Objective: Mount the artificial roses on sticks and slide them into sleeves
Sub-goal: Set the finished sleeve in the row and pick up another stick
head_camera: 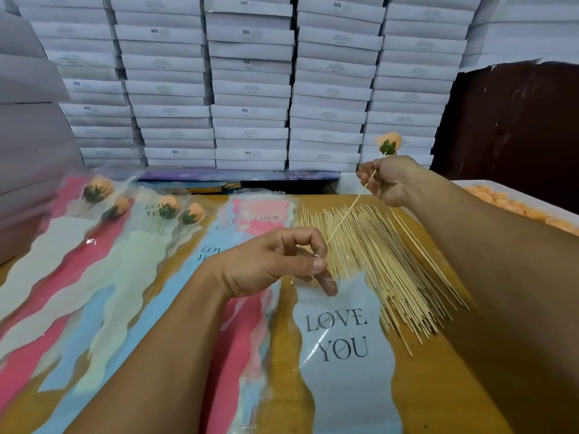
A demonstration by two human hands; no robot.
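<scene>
The right hand [387, 180] pinched a stick [347, 211] topped with an orange rose [388, 142], raised above the tabletop [416, 386]. The left hand [275, 264] pinched open the grey sleeve [344, 355]. The tip could miss the mouth or snag the film, crumpling it.

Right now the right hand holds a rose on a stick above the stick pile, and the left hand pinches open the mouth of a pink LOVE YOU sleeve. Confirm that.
Not quite. The head view shows the sleeve pinched by the left hand is grey, not pink. The rest holds: the right hand holds the rose on its stick above the stick pile.
</scene>
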